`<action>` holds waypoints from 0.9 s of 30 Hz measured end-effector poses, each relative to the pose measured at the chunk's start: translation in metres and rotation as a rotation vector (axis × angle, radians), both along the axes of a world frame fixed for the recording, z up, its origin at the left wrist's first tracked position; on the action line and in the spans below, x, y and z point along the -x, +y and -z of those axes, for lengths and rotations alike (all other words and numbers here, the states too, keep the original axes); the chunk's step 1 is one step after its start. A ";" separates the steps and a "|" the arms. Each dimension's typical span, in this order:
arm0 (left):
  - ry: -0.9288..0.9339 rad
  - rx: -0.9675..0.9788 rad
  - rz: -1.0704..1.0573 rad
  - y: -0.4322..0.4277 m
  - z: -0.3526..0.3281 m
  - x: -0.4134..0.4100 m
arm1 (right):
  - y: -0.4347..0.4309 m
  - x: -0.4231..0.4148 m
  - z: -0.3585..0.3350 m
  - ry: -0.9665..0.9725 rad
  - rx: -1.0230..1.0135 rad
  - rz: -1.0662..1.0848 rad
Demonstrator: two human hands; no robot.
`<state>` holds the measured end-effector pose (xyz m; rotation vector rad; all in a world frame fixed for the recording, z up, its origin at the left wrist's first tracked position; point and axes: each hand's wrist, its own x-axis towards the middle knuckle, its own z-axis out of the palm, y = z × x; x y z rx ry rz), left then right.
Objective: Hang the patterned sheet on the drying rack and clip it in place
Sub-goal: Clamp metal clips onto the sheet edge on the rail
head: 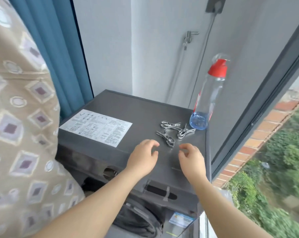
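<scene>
Clip pickup looks to be the step in hand: patterned sheet hangs at far left, rack out of view, and metal clips lie heaped on the washing machine top beside a bottle. Left hand and right hand hover just short of them, fingers loosely curled, empty. Next move likely calls for pinching the nearest clip free of the tangle.

Single head-worn view (wide-angle), facing forward and down, close above the washing machine top
</scene>
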<state>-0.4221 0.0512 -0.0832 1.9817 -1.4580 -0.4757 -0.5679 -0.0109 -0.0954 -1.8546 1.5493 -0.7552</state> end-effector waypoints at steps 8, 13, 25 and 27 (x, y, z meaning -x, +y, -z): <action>-0.361 -0.261 0.256 -0.063 0.014 0.021 | -0.070 0.000 -0.001 0.316 -0.091 -0.245; -0.396 -0.151 0.201 -0.062 0.021 0.014 | -0.080 -0.010 -0.001 0.484 -0.092 -0.340; -0.257 0.047 -0.097 0.009 0.021 -0.049 | -0.010 -0.042 0.007 0.271 0.141 -0.451; -0.237 0.048 -0.123 0.018 0.019 -0.054 | -0.003 -0.046 0.005 0.263 0.222 -0.409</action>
